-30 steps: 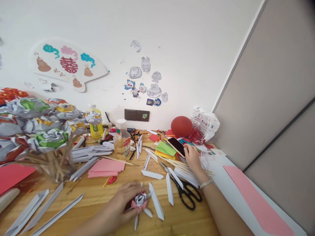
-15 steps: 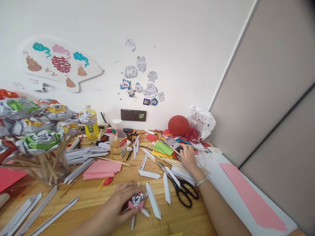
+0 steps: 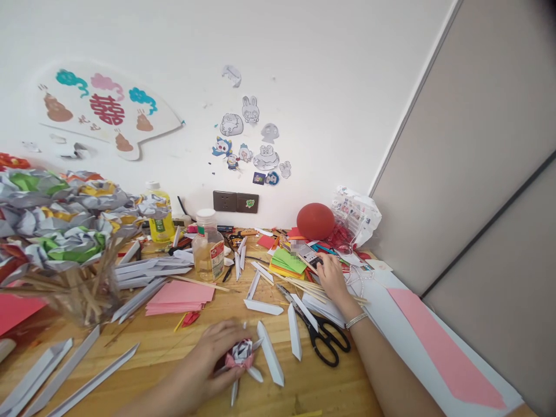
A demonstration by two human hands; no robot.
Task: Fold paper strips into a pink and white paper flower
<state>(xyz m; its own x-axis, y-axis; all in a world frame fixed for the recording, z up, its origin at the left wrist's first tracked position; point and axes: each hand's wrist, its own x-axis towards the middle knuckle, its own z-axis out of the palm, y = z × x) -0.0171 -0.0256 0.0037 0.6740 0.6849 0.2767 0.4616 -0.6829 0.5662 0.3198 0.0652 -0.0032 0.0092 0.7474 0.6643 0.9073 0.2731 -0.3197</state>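
Observation:
My left hand (image 3: 223, 350) curls around a small folded paper flower (image 3: 241, 353), white and grey in the middle with pink at its base. White pointed paper strips stick out from under it. Farther forward on the right, my right hand (image 3: 333, 278) has its fingers bent at the near end of a smartphone (image 3: 309, 256), which rests by a stack of green and yellow paper (image 3: 290, 263). The fingertips' exact hold is partly hidden. Between my hands are folded white paper strips (image 3: 270, 353) and black-handled scissors (image 3: 325, 341).
Paper flowers on sticks (image 3: 73, 246) stand in a clear container at left. A clear bottle (image 3: 208, 249), pink paper squares (image 3: 180, 297) and wooden sticks (image 3: 313, 289) lie beyond my left hand. A red balloon (image 3: 315, 221) sits by the wall; white sheets (image 3: 408, 330) line the right edge.

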